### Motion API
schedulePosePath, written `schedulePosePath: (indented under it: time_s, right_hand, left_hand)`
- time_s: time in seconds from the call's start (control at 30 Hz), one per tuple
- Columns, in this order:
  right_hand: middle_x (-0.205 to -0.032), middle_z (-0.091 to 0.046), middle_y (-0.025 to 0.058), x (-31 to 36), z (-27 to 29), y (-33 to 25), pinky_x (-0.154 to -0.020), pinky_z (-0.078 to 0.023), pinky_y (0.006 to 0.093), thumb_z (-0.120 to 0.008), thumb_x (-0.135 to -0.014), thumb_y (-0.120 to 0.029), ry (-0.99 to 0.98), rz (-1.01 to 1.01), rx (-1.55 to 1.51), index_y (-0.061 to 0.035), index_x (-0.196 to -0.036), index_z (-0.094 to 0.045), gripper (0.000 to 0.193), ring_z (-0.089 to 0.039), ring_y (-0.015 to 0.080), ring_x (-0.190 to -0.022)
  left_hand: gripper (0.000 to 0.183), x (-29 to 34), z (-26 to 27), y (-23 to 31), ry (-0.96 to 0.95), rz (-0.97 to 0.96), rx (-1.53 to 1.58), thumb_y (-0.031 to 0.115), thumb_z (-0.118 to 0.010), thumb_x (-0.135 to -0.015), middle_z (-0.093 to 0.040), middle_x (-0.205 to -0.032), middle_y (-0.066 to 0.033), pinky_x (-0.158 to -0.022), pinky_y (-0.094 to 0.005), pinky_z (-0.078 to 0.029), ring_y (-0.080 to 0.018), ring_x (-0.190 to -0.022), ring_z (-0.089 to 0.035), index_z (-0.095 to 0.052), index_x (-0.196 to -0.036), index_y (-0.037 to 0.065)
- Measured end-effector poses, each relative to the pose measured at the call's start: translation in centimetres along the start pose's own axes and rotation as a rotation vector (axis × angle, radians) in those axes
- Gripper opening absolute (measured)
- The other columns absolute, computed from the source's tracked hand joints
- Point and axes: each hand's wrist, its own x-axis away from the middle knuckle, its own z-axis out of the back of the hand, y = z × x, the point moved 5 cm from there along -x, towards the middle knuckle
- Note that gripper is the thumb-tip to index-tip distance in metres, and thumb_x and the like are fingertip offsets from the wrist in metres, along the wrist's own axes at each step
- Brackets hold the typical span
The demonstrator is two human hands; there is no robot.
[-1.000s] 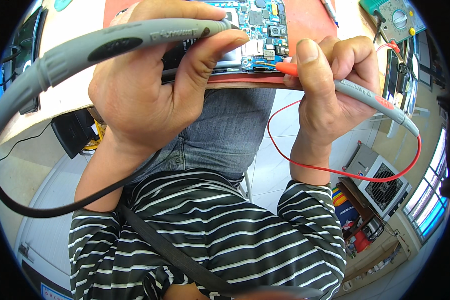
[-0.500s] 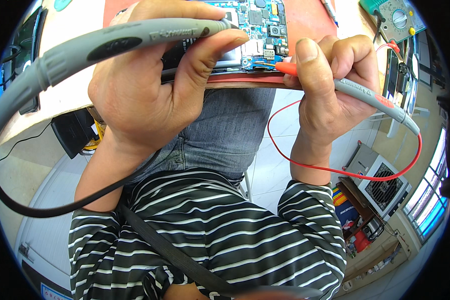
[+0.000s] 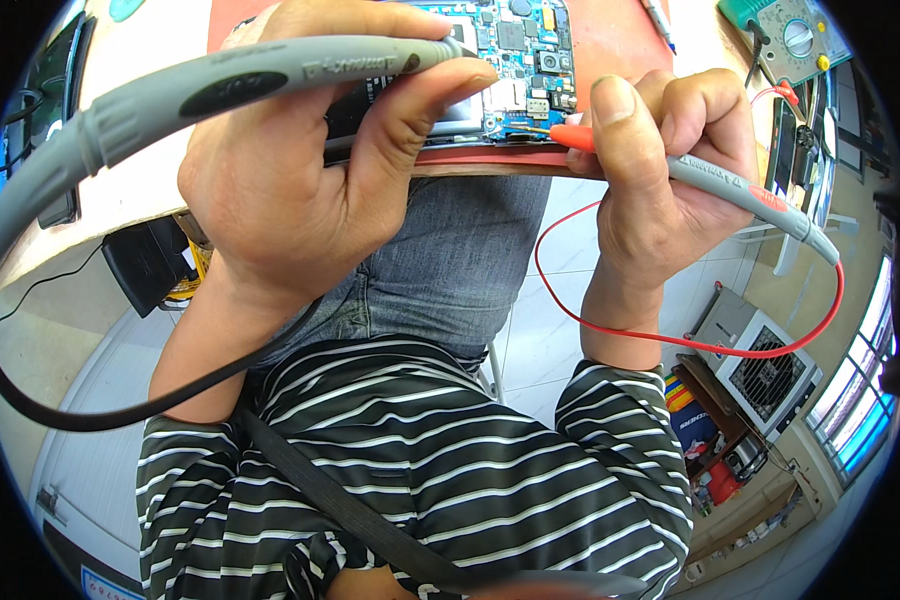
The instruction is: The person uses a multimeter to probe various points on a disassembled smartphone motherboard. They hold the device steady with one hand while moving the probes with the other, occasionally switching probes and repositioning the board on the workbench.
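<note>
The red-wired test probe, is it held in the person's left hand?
No, the red-wired test probe is in the right hand, while the left hand holds the black-wired test probe.

The green multimeter (image 3: pixel 798 40), test probes (image 3: pixel 712 177) and exposed circuit board (image 3: pixel 515 62) show an electronics workshop.

I'm getting a bright pic, w/ the window (image 3: pixel 855 410) at far R blown out bluish-white. Pale tabletop (image 3: pixel 150 50) at L looks washed out to me; jeans (image 3: pixel 460 240) below sit darker, in shade. Fisheye bends straight lines toward the rim, corners go full blk w/ some blue fringing. Circuit board (image 3: pixel 512 75) reads fairly sharp, tho small; I've a blurred strip (image 3: pixel 560 583) at btm ctr, out of focus.
</note>
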Motion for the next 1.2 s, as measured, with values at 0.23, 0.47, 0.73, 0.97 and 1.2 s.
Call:
schedulePosePath:
  time_s: [0.23,0.47,0.73,0.97,1.2]
  right_hand:
    - [-0.061,-0.05,0.0019,-0.2,-0.7,-0.7,-0.048,-0.055,0.0217,-0.062,-0.083,0.009,-0.003,-0.028,-0.029,-0.0073,-0.075,-0.039,0.029,-0.046,0.0031,-0.048]
    - [-0.06,-0.05,0.0024,-0.2,-0.7,-0.8,-0.046,-0.055,0.0221,-0.062,-0.083,0.01,-0.021,-0.038,-0.019,-0.0075,-0.075,-0.04,0.029,-0.049,0.0045,-0.046]
    - [-0.06,-0.05,0.0025,-0.4,-0.2,-0.2,-0.048,-0.056,0.0224,-0.062,-0.083,0.009,-0.061,-0.069,-0.036,-0.0074,-0.075,-0.039,0.029,-0.049,0.0039,-0.048]
    - [-0.06,-0.051,0.0027,0.0,-0.1,0.0,-0.048,-0.054,0.0211,-0.062,-0.084,0.009,-0.015,-0.015,-0.011,-0.0077,-0.075,-0.04,0.029,-0.049,0.0038,-0.048]
    - [-0.059,-0.051,0.0034,0.0,-0.3,-0.8,-0.045,-0.051,0.0204,-0.062,-0.083,0.008,0.03,-0.07,-0.017,-0.0082,-0.075,-0.039,0.03,-0.051,0.006,-0.046]
  left_hand:
    - [0.021,0.1,0.0,0.0,0.009,0.01,0.03,0.008,-0.07,-0.086,-0.067,-0.103,-0.012,-0.08,-0.0259,-0.053,-0.0186,-0.091,-0.065,-0.068,-0.102,-0.007]
    - [0.02,0.1,0.0,0.0,0.01,0.007,0.018,0.008,-0.07,-0.086,-0.067,-0.103,-0.0117,-0.08,-0.0259,-0.053,-0.0189,-0.092,-0.065,-0.068,-0.101,-0.006]
    - [0.02,0.2,0.0,0.0,-0.002,0.004,0.009,0.009,-0.07,-0.086,-0.067,-0.104,-0.0116,-0.081,-0.0265,-0.053,-0.0193,-0.094,-0.065,-0.069,-0.101,-0.006]
    - [0.02,0.0,0.0,-0.1,0.007,-0.021,0.013,0.009,-0.07,-0.086,-0.067,-0.104,-0.0111,-0.084,-0.0275,-0.051,-0.0206,-0.096,-0.065,-0.069,-0.1,-0.005]
    - [0.021,0.1,0.1,0.0,0.002,0.009,-0.004,0.01,-0.071,-0.086,-0.067,-0.103,-0.0111,-0.083,-0.0264,-0.051,-0.0202,-0.095,-0.065,-0.069,-0.101,-0.005]
